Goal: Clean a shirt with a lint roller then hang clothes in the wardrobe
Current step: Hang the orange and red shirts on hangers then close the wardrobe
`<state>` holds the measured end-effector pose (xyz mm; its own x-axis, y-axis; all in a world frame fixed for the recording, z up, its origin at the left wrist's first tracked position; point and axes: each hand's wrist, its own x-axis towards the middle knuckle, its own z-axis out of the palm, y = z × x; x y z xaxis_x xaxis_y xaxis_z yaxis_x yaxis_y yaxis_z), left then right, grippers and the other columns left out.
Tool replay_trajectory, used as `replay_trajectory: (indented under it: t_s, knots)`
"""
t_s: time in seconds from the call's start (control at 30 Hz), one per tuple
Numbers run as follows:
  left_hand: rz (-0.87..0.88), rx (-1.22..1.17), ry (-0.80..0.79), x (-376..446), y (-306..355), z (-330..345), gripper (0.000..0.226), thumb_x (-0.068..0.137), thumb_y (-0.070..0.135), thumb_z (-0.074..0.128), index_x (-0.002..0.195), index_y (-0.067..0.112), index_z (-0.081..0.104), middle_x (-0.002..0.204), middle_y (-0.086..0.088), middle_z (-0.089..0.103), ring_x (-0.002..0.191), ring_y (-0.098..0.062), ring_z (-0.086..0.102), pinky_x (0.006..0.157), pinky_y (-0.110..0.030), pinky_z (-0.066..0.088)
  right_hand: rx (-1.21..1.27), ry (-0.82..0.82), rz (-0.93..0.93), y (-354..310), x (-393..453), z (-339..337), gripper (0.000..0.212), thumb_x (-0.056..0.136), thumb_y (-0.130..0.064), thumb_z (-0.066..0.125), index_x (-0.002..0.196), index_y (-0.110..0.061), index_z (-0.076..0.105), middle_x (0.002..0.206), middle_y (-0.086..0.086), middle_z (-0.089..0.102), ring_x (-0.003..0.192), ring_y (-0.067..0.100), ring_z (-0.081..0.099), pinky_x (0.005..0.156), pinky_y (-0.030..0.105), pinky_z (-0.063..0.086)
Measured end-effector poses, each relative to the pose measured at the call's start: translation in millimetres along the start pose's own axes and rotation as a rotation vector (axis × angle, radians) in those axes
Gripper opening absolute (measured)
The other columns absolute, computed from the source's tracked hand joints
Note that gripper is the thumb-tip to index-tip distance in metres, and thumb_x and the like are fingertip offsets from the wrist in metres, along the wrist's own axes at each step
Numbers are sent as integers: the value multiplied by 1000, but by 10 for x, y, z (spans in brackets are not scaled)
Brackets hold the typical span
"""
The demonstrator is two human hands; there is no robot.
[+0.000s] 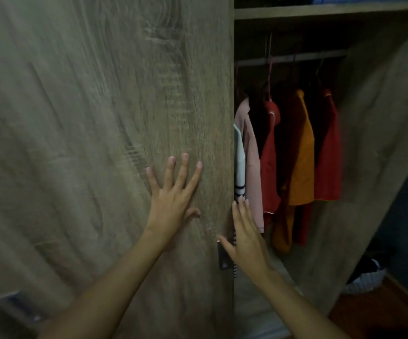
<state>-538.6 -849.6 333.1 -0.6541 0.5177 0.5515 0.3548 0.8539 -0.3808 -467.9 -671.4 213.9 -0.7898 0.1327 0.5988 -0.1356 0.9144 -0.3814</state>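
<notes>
A wood-grain wardrobe door [100,118] fills the left and centre of the head view. My left hand [173,194] lies flat on it with fingers spread. My right hand [244,236] is at the door's right edge, fingers apart, beside a dark metal handle [223,259]. Behind that edge the wardrobe stands partly open. On its rail [293,58] hang a pink garment [253,167], red garments [269,167], an orange one [301,172] and a white striped shirt [239,167]. No lint roller is in view.
A shelf [320,11] sits above the rail with blue folded fabric on it. The second wardrobe door [381,118] stands open at the right. A dark and white bundle [367,277] lies on the brown floor at lower right.
</notes>
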Motion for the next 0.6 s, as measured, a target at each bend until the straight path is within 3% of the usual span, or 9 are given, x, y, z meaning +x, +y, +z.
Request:
replay_trajectory:
  t_s: [0.13,0.23,0.3,0.43,0.6]
  knots:
    - [24,-16,6,138,263,-68,133,55,66,74,153,22,-4,160,-13,-5,145,-38,-14,104,-74,-6,-59,-41,39,58,20,8,104,83,-45,68,153,-6,3,161,10,0,149,20,-1,116,33,12]
    - [90,-11,85,189,387,-164,123,61,67,72,154,23,5,161,-12,-1,147,-36,-5,106,-75,4,-68,-71,89,28,63,-60,110,82,-46,68,153,-14,-9,161,12,-9,149,24,-7,115,34,14]
    - [77,-15,193,234,330,-250,110,69,66,67,154,24,11,161,-12,3,147,-35,0,107,-74,6,-106,-49,77,-14,146,-103,105,84,-47,65,154,-12,-6,161,15,-6,149,27,-7,116,37,13]
    - [-100,-68,291,456,13,-365,102,77,74,48,154,25,4,159,-13,-9,144,-36,-17,105,-71,-7,-127,-24,128,11,308,-88,87,95,-44,51,153,-10,-5,160,18,-9,148,29,-8,116,40,13]
    - [-89,-9,355,685,102,-269,105,74,88,31,154,24,5,159,-14,-15,145,-39,-5,106,-73,1,-126,-87,160,340,351,-164,88,95,-63,26,143,-23,-35,153,7,-37,140,17,-37,110,31,-19]
